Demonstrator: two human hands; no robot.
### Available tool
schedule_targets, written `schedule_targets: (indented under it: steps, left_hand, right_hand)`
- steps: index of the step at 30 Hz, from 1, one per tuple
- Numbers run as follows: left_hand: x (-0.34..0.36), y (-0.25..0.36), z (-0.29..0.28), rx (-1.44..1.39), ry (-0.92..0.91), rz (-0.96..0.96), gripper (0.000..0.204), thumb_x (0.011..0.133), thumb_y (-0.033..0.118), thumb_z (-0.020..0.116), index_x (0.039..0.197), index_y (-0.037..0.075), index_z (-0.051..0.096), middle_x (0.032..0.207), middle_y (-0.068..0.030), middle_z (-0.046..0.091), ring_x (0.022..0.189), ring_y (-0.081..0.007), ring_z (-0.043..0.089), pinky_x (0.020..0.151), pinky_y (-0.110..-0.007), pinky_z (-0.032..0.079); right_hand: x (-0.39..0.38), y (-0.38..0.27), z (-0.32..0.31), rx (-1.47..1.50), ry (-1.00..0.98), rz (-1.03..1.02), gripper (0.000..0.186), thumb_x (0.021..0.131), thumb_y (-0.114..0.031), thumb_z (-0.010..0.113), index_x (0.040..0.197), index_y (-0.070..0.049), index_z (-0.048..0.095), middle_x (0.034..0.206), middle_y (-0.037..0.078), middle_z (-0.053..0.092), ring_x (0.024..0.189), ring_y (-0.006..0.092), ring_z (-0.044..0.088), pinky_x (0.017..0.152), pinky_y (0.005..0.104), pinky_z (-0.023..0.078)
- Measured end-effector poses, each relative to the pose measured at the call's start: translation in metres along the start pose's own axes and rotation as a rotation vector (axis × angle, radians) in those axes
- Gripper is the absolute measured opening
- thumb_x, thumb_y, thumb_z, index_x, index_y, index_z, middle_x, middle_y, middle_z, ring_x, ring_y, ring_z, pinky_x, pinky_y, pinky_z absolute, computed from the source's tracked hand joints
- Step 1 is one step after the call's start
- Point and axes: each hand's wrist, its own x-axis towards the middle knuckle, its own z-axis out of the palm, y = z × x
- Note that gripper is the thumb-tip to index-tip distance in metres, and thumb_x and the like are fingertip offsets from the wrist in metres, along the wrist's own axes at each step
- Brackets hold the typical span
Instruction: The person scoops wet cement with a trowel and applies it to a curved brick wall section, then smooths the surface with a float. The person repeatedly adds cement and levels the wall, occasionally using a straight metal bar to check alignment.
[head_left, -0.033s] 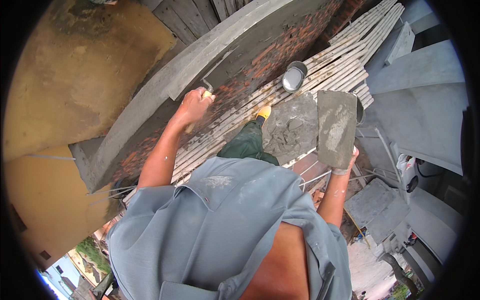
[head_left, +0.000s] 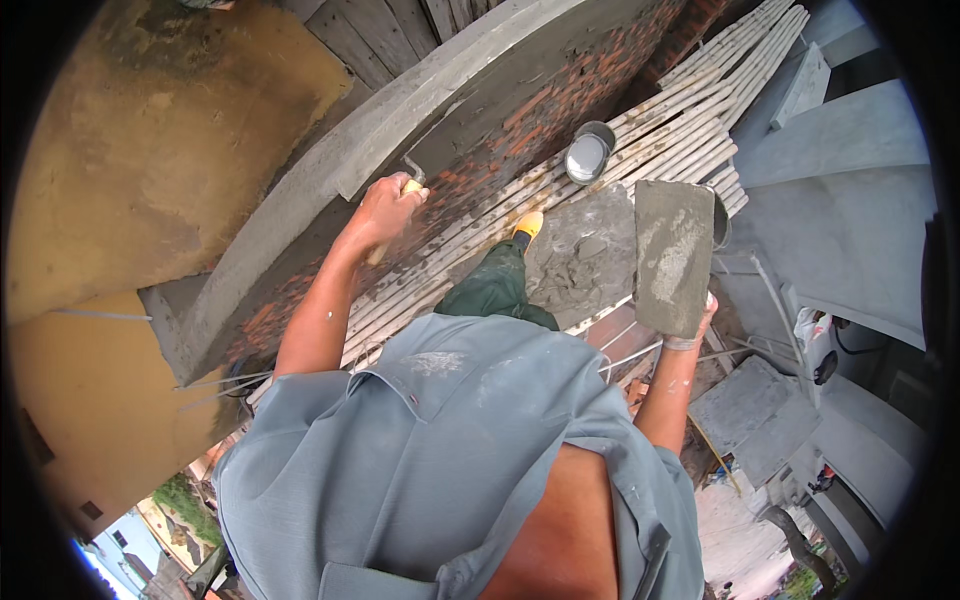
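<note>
My left hand (head_left: 388,213) is closed around the yellow handle of a trowel (head_left: 415,187), whose bent metal neck lies against the grey-plastered face of the wall (head_left: 440,135), just under a concrete ledge (head_left: 300,200). Exposed red brick (head_left: 550,105) shows on the same wall. At the right, my right hand (head_left: 705,322) grips a rectangular board coated with grey mortar (head_left: 672,255) from underneath, its fingers partly hidden. Below me, a foot in a yellow boot (head_left: 530,225) is beside a grey sheet with heaped wet mortar (head_left: 575,275).
Long pale poles (head_left: 690,120) form a walkway along the wall, with a metal bucket (head_left: 588,160) on them and another (head_left: 721,220) partly behind the board. A yellow wall (head_left: 140,140) is at the left; grey walls (head_left: 840,230) and a lower level (head_left: 745,420) are at the right.
</note>
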Motion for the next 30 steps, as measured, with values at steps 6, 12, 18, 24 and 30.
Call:
schedule_targets:
  steps: [6,12,18,24,30]
  left_hand:
    - [-0.016,0.021,-0.015,-0.242,-0.066,-0.136,0.021,0.102,0.026,0.061,0.094,0.006,0.058,0.071,-0.0001,0.054,0.057,-0.0094,0.051,0.051,-0.029,0.045]
    - [-0.017,0.014,-0.009,-0.011,0.059,0.021,0.024,0.101,0.026,0.062,0.090,0.005,0.057,0.070,-0.0023,0.054,0.059,-0.0111,0.052,0.053,-0.032,0.045]
    - [-0.003,0.018,0.001,0.177,0.109,0.210,0.031,0.100,0.030,0.064,0.087,0.003,0.055,0.069,-0.0049,0.051,0.061,-0.0154,0.051,0.055,-0.039,0.044]
    - [0.018,0.029,-0.010,-0.130,-0.030,-0.013,0.032,0.104,0.033,0.058,0.094,0.003,0.061,0.075,-0.0018,0.057,0.062,-0.0112,0.054,0.053,-0.029,0.046]
    - [-0.014,0.015,-0.010,0.102,0.152,0.079,0.030,0.100,0.028,0.063,0.097,-0.001,0.061,0.076,-0.0161,0.061,0.073,-0.0291,0.059,0.071,-0.045,0.047]
  right_hand:
    - [-0.002,0.004,-0.006,0.128,-0.036,0.050,0.063,0.074,-0.037,0.079,0.123,0.001,0.069,0.119,0.016,0.073,0.104,0.0341,0.072,0.092,0.0490,0.059]
    - [0.005,0.005,-0.017,0.130,-0.043,0.009,0.067,0.073,-0.035,0.075,0.128,0.002,0.067,0.123,0.017,0.072,0.107,0.0359,0.071,0.096,0.0498,0.058]
    - [0.006,0.004,-0.023,0.167,0.018,0.022,0.066,0.077,-0.033,0.065,0.134,0.001,0.063,0.129,0.019,0.069,0.110,0.0372,0.069,0.098,0.0486,0.056]
    - [0.002,0.006,-0.022,0.124,0.007,-0.018,0.067,0.079,-0.034,0.066,0.136,0.001,0.061,0.130,0.018,0.068,0.114,0.0355,0.068,0.098,0.0479,0.056]
    - [-0.011,0.012,-0.017,0.148,-0.012,-0.048,0.074,0.076,-0.037,0.080,0.135,0.003,0.061,0.131,0.019,0.068,0.115,0.0348,0.068,0.100,0.0494,0.057]
